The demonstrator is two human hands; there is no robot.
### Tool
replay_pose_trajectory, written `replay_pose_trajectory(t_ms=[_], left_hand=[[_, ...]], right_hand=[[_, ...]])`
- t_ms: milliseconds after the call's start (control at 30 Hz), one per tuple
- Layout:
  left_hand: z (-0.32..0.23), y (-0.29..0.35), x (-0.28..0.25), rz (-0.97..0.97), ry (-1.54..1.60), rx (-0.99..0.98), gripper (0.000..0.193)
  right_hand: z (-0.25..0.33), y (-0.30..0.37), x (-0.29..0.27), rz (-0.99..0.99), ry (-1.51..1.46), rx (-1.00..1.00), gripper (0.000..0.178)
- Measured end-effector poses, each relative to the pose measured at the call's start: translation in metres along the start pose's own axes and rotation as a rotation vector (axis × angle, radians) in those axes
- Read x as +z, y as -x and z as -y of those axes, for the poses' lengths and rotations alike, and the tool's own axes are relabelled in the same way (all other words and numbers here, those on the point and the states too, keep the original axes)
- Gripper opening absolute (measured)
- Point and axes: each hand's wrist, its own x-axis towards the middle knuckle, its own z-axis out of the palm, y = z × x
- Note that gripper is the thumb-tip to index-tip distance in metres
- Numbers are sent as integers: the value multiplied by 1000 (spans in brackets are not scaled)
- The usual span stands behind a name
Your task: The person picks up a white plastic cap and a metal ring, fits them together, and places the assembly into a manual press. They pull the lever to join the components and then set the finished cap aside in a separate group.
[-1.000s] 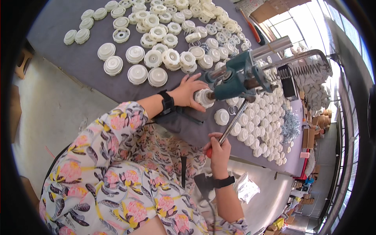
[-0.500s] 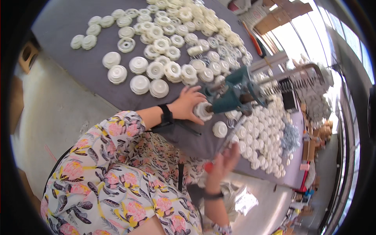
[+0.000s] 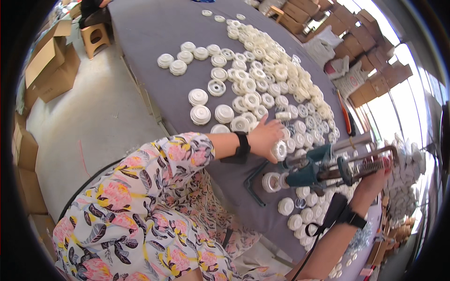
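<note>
A green hand press stands on the grey-covered table, its ram pointing at a white ribbed plastic cap. Beyond the press's lower end, my left hand is closed with thumb and fingers around a white round plastic part, at the edge of the pile. My right hand is closed around the end of the press's bent metal lever, by the spring. Something red shows at its fingers, too small to make out. Black bands circle both wrists.
Many white round parts spread across the table. An orange-handled tool lies at the far edge. Cardboard boxes and a tan stool stand on the floor to the left, where a person sits. Sacks and cartons fill the back right.
The view has swung, bringing more of the left side in. My left hand has left the press's tip for the loose parts. My right hand has risen from the near side to the lever.
</note>
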Motion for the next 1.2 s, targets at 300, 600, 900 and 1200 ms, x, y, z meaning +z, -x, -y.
replay_pose_trajectory(t_ms=[300, 600, 900, 1200], left_hand=[[210, 82, -135, -96, -584, -833, 71], [252, 139, -131, -40, -672, -727, 52], [235, 139, -112, -64, -270, -628, 54], [73, 95, -120, 111, 1073, -436, 47]], right_hand=[[-28, 114, -62, -141, 361, -250, 47], [-59, 175, -91, 140, 579, -379, 42], [-19, 213, -36, -74, 361, 179, 42], [-50, 232, -11, 392, 164, 273, 25]])
